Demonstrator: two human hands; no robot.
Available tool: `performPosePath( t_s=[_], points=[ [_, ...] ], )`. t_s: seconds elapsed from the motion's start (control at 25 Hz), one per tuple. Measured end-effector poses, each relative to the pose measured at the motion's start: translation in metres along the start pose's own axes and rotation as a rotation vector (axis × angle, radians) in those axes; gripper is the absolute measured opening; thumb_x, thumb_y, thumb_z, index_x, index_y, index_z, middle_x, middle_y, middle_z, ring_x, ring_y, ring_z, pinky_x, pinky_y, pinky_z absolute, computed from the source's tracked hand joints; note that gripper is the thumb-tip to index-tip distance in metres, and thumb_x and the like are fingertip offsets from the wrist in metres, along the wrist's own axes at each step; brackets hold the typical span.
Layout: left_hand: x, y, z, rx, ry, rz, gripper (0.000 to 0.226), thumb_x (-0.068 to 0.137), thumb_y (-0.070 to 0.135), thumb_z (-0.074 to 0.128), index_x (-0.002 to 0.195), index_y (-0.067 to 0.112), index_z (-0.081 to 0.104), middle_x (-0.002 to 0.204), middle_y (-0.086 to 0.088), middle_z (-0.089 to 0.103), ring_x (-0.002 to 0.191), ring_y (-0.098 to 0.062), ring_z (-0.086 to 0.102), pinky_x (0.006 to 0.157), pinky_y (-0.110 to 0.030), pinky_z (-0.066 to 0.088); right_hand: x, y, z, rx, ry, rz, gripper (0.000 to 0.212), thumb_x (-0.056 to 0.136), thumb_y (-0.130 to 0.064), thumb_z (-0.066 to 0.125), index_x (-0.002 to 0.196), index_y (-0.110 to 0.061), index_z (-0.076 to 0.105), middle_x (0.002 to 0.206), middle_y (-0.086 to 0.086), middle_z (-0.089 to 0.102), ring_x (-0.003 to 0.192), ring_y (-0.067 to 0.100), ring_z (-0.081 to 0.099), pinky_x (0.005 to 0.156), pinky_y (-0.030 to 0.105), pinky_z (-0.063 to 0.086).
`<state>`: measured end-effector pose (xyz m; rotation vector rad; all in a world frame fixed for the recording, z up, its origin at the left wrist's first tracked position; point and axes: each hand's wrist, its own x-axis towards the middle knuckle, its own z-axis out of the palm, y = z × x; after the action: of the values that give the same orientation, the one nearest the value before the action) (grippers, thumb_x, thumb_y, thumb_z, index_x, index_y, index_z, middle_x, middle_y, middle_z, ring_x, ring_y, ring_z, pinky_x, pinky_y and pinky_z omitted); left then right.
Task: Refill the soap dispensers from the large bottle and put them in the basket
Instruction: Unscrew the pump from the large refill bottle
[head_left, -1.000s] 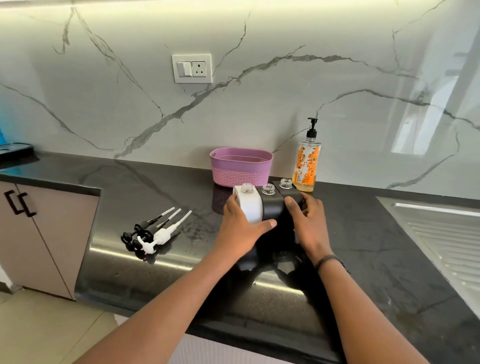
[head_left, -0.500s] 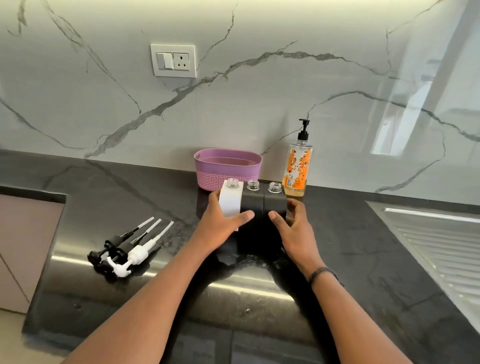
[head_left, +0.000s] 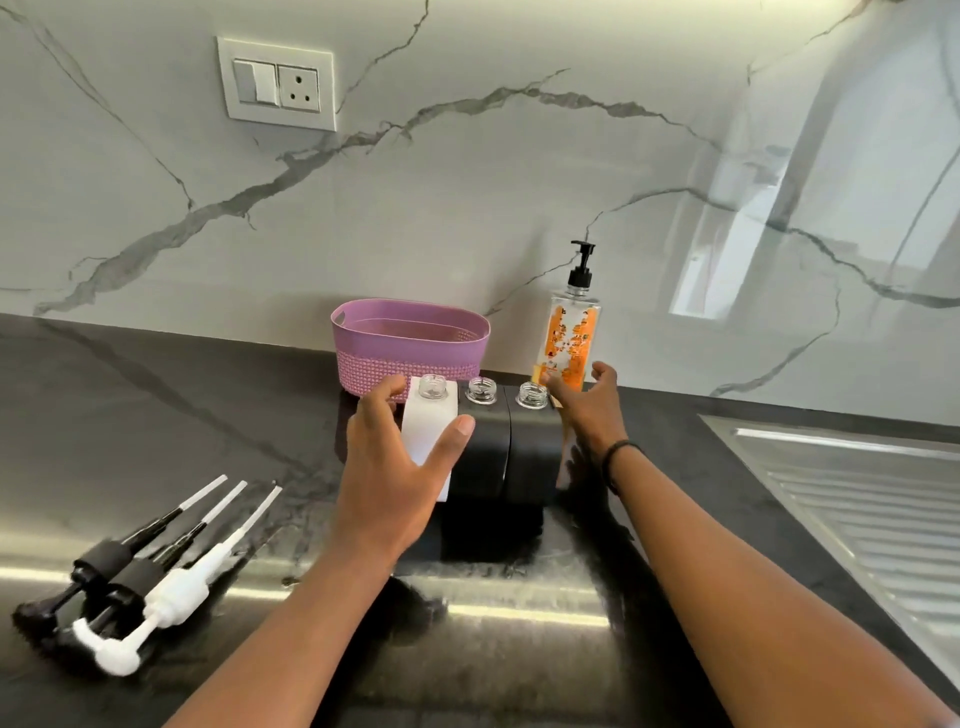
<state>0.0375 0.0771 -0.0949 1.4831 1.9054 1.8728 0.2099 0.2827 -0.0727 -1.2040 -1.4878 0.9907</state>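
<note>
A dark glossy table (head_left: 156, 415) runs along a marble wall, with a ridged steel drainboard (head_left: 857, 493) at its right end. At the back edge, against the wall, sits a purple basket (head_left: 410, 338), and just right of it stands a large bottle (head_left: 571, 332) with an orange label and black pump. In front of them three open-necked dispensers stand touching in a row: a white dispenser (head_left: 431, 431) on the left and two black dispensers (head_left: 506, 457) to its right. The left grip (head_left: 395, 462) wraps the white dispenser, thumb on its near face and fingers curled round its left side. The right grip (head_left: 587, 410) is spread wide and holds nothing, just right of the black pair and in front of the bottle's base. Three loose pumps (head_left: 156, 571) lie near the front left edge.
</note>
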Motion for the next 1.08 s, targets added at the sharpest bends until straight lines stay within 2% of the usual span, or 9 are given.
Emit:
performPosePath(
  t_s=[0.08,0.2,0.28,0.36,0.4,0.56,0.8,0.96,1.08],
  points=[
    [0.0,0.0,0.002,0.011,-0.004,0.038,0.084,0.076,0.078,0.056,0.141,0.03,0.038,0.135,0.012,0.047,0.129,-0.012,0.042,0.098,-0.031,0.043,0.033,0.009,0.012,0.038,0.006,0.025,0.102,0.081,-0.026,0.088,0.156,-0.012,0.019,0.138,0.008,0.06,0.121,0.024,0.063,0.108,0.044,0.05],
    [0.0,-0.004,0.006,0.012,0.003,0.059,0.085,0.076,0.079,0.054,0.143,0.029,0.036,0.138,0.015,0.044,0.13,-0.007,0.039,0.092,-0.017,0.036,0.071,0.02,0.021,0.064,0.038,0.046,0.102,0.075,-0.026,0.092,0.151,-0.013,0.025,0.131,0.01,0.064,0.115,0.027,0.067,0.105,0.049,0.053],
    [0.0,-0.003,0.007,0.019,0.001,0.071,0.086,0.075,0.08,0.053,0.143,0.03,0.035,0.138,0.016,0.043,0.129,-0.005,0.038,0.086,-0.008,0.033,0.098,0.039,0.022,0.005,0.065,0.031,0.101,0.061,-0.048,0.096,0.14,-0.018,0.042,0.125,0.005,0.068,0.11,0.025,0.07,0.101,0.049,0.055],
    [-0.001,-0.002,0.006,0.03,-0.004,0.074,0.086,0.075,0.08,0.053,0.142,0.03,0.035,0.138,0.015,0.043,0.127,-0.005,0.039,0.083,-0.007,0.033,0.123,0.059,0.021,-0.122,0.104,0.004,0.107,0.034,-0.083,0.088,0.12,-0.028,0.059,0.113,-0.001,0.071,0.099,0.022,0.073,0.093,0.051,0.059],
    [-0.001,-0.001,0.006,0.03,-0.003,0.069,0.086,0.075,0.08,0.053,0.142,0.029,0.036,0.137,0.014,0.043,0.127,-0.006,0.039,0.084,-0.009,0.034,0.119,0.058,0.019,-0.168,0.124,-0.002,0.108,0.027,-0.089,0.084,0.114,-0.028,0.063,0.109,-0.003,0.072,0.095,0.021,0.073,0.089,0.05,0.061],
    [-0.003,0.002,0.006,0.027,-0.002,0.052,0.087,0.075,0.079,0.055,0.142,0.027,0.036,0.137,0.009,0.045,0.127,-0.011,0.039,0.094,-0.028,0.039,0.031,0.021,-0.004,-0.145,0.126,-0.043,0.074,0.066,-0.049,0.093,0.124,-0.022,0.056,0.121,0.001,0.07,0.105,0.022,0.07,0.093,0.044,0.059],
    [-0.004,0.004,-0.004,0.114,0.075,0.088,0.08,0.085,0.065,0.062,0.143,0.017,0.035,0.142,-0.005,0.045,0.125,-0.028,0.047,0.105,-0.053,0.043,-0.093,0.011,-0.068,-0.138,0.08,0.002,0.072,0.075,-0.04,0.091,0.129,-0.022,0.046,0.122,-0.003,0.066,0.107,0.02,0.068,0.085,0.034,0.057],
    [-0.023,0.031,-0.01,0.102,0.25,0.26,0.057,0.091,0.047,0.057,0.135,0.011,0.048,0.138,-0.008,0.054,0.125,-0.033,0.052,0.104,-0.043,0.035,-0.198,0.0,-0.095,-0.133,0.013,-0.029,0.065,0.077,-0.04,0.089,0.123,-0.029,0.045,0.114,-0.014,0.066,0.095,0.001,0.066,0.066,0.015,0.051],
    [-0.052,0.066,-0.004,-0.124,0.177,0.311,0.043,0.094,0.041,0.057,0.127,0.014,0.056,0.13,-0.002,0.061,0.119,-0.021,0.059,0.104,-0.043,0.047,-0.248,-0.003,-0.099,-0.199,0.009,-0.15,0.063,0.072,-0.051,0.089,0.116,-0.035,0.048,0.106,-0.016,0.07,0.09,-0.004,0.068,0.068,0.017,0.056]
  ],
)
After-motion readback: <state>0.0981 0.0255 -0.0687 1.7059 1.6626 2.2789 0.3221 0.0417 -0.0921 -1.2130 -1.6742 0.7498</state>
